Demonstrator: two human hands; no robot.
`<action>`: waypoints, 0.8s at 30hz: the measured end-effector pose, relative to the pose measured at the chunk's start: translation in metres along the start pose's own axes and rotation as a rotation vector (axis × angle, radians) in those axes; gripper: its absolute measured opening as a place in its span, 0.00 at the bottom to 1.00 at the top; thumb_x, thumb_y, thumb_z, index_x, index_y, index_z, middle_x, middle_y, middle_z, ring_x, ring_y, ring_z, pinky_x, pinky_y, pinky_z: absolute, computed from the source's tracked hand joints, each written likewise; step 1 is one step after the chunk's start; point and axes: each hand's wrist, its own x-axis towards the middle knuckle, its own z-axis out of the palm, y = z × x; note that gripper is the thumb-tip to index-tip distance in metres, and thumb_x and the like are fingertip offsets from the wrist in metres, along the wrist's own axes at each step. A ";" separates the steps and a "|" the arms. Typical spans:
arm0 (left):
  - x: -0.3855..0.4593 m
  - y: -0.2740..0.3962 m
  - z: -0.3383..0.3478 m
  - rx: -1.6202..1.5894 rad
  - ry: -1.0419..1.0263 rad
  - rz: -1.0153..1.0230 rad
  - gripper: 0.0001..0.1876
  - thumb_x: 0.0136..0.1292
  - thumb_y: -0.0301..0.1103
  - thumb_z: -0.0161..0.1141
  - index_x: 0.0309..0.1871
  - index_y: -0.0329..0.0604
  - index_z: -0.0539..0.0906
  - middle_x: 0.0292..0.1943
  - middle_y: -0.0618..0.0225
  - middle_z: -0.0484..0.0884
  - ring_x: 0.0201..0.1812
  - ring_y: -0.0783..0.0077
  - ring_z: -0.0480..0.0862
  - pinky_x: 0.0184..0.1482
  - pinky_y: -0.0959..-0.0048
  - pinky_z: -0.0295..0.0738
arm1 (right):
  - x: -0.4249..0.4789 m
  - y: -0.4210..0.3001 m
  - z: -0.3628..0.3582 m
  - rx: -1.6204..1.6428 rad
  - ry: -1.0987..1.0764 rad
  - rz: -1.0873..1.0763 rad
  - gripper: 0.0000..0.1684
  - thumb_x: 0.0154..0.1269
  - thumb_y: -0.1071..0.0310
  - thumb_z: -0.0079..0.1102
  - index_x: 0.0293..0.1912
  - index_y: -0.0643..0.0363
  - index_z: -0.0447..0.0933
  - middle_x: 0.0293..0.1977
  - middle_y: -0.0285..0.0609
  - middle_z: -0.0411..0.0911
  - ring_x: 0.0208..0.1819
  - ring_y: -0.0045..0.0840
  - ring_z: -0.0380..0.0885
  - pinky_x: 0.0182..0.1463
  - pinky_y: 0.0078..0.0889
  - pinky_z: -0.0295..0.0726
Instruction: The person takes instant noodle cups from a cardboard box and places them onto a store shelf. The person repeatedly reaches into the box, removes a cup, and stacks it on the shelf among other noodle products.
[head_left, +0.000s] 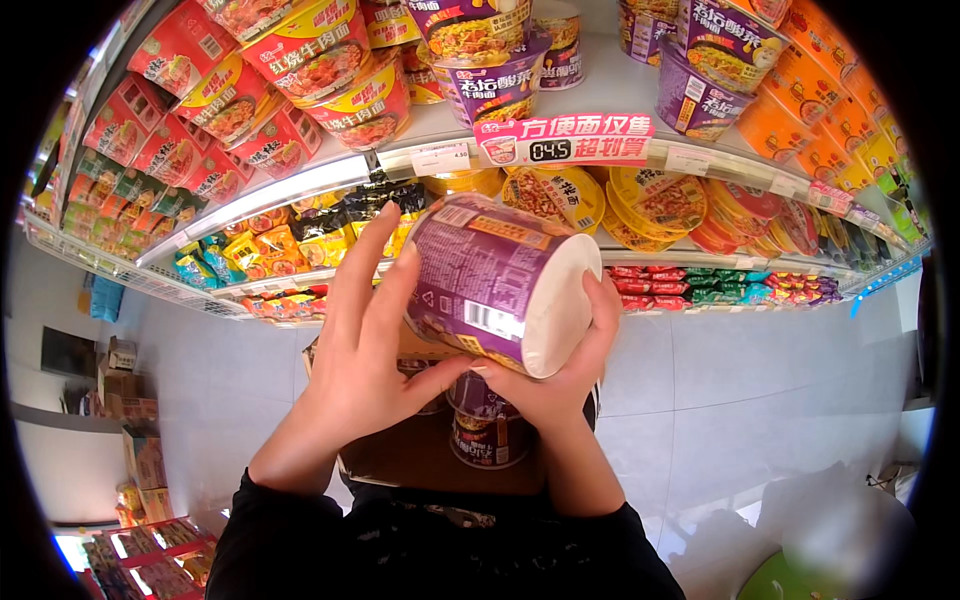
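A purple instant-noodle cup (480, 277) lies tilted on its side between my hands, its white base turned to the right and its barcode facing me. My right hand (562, 360) grips it at the base end, with fingers on the white bottom and the thumb below. My left hand (375, 337) is at the cup's other end, fingers spread upward and thumb underneath; whether it bears any weight is unclear. Beneath the hands, more purple noodle cups (489, 444) stand in an open cardboard box (397, 454), partly hidden by my hands and the held cup.
Ahead is a store shelf (300, 184) with stacked red noodle tubs (307, 52), purple tubs (484, 82) and orange packs (802, 82). Yellow round bowls (555, 196) and bagged noodles (262, 251) fill the lower tiers. Cartons (142, 457) stand at left; a green round object (784, 577) is at bottom right.
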 end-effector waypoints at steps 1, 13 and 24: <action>0.003 0.002 -0.004 0.090 -0.022 0.094 0.47 0.55 0.32 0.78 0.78 0.57 0.65 0.77 0.45 0.66 0.71 0.41 0.76 0.67 0.52 0.75 | 0.001 -0.002 0.003 -0.041 -0.007 -0.035 0.72 0.39 0.48 0.92 0.76 0.55 0.54 0.70 0.56 0.57 0.73 0.51 0.61 0.73 0.58 0.67; 0.065 -0.005 0.002 -0.090 -0.231 0.237 0.45 0.36 0.39 0.87 0.64 0.49 0.81 0.71 0.43 0.73 0.65 0.40 0.81 0.63 0.53 0.81 | -0.005 0.009 0.005 0.454 0.060 -0.063 0.75 0.63 0.34 0.70 0.83 0.60 0.27 0.82 0.67 0.41 0.82 0.54 0.50 0.81 0.59 0.56; 0.192 0.017 0.003 -0.700 0.115 -0.066 0.33 0.58 0.34 0.80 0.62 0.33 0.75 0.53 0.55 0.87 0.55 0.64 0.87 0.59 0.64 0.82 | -0.010 0.020 0.002 0.260 0.159 -0.199 0.45 0.72 0.41 0.56 0.75 0.60 0.59 0.70 0.60 0.63 0.66 0.45 0.70 0.64 0.45 0.73</action>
